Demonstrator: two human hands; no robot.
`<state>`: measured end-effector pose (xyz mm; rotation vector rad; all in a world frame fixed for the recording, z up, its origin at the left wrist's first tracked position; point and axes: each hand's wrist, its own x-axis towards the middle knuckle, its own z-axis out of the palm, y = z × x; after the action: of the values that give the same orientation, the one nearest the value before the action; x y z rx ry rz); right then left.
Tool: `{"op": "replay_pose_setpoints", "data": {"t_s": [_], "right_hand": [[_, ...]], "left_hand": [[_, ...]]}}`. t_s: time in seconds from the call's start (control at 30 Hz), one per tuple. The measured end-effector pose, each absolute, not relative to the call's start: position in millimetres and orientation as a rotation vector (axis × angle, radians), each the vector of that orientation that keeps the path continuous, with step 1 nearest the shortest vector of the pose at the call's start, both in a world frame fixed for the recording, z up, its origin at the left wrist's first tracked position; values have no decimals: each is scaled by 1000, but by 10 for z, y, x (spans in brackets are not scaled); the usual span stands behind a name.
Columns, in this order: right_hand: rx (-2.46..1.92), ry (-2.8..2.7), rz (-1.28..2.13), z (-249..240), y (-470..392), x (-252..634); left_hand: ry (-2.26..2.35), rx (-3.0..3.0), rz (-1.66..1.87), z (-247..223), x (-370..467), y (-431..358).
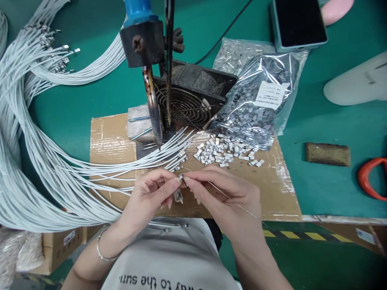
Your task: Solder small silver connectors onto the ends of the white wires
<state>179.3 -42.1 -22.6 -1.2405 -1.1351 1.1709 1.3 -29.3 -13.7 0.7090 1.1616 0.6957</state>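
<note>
My left hand (154, 191) is closed in a pinch, thumb against index finger, on a small connector (181, 176) that is mostly hidden by the fingertips. My right hand (223, 193) meets it there, its thumb and index finger also pinched at the connector. A thin silvery wire (232, 200), like solder wire, runs through the right hand, and its tip sticks out beyond the fingers. White cables (145, 163) lie just beyond and left of my hands. Loose small metal-and-white connectors (216, 151) are scattered beyond my right hand.
A soldering iron (152, 104) hangs tip down in a stand above the cardboard (266, 193). Behind it sits a black fan (187, 100). Bags of connectors (256, 100), a phone (299, 24), a white bottle (356, 80), a brown block (328, 154) and a red-handled tool (364, 177) lie rightward.
</note>
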Motion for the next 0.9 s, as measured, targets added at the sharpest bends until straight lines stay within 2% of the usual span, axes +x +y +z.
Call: {"op": "replay_pose_setpoints", "data": {"t_s": [0.5,0.9], "right_hand": [[-1247,-1135,1177,-217,-451,1813],[-1246,-1109,1148,-230,-466,1795]], "left_hand": [[1187,829,733,-88,21,-278],[1286,1100,923,-93,127,-365]]}}
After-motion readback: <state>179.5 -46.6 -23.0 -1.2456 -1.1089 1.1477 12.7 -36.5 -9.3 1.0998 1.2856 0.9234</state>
